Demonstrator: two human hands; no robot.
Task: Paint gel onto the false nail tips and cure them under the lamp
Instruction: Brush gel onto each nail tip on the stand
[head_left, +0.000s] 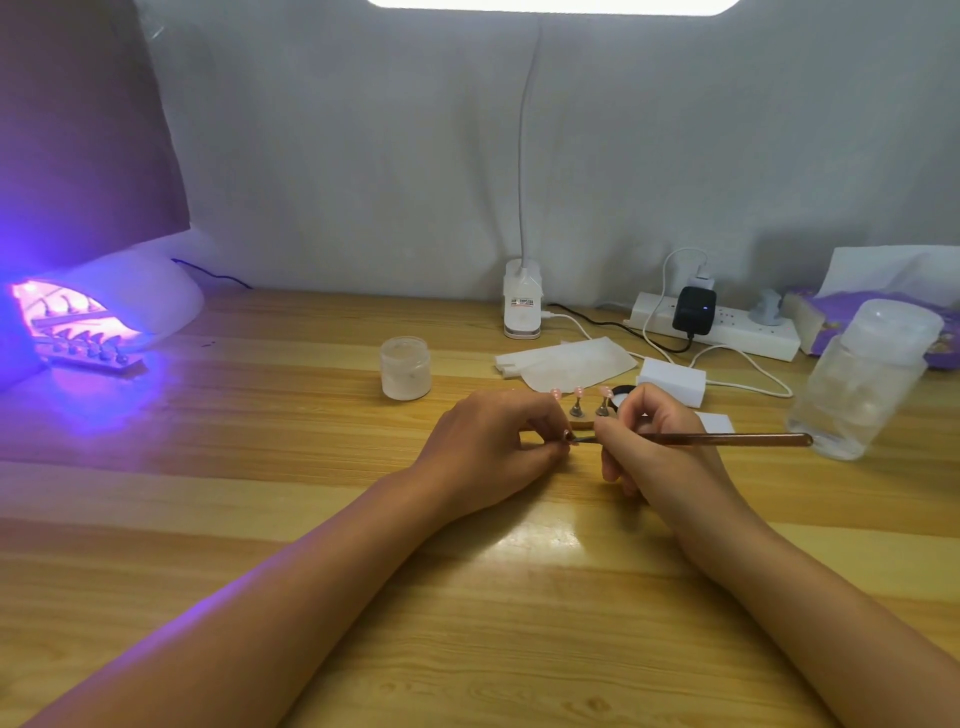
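My left hand (491, 441) pinches a small nail-tip stand (566, 435) at the middle of the wooden table. My right hand (647, 441) grips a brown gel brush (727, 439), whose tip touches the nail tip held by the left hand. Just behind my hands, pink nail tips on metal stands (589, 402) sit on a wooden holder. At the far left a white curing lamp (104, 306) glows purple, with a strip of nail tips (93, 358) at its mouth. A small black-rimmed gel pot (622, 391) shows behind my right hand.
A frosted white jar (405, 368) stands left of the stands. Folded wipes (566, 364) and a white block (672, 382) lie behind. A desk lamp base (522, 306), a power strip (722, 332) with cables and a clear plastic bottle (867, 379) are at the back right.
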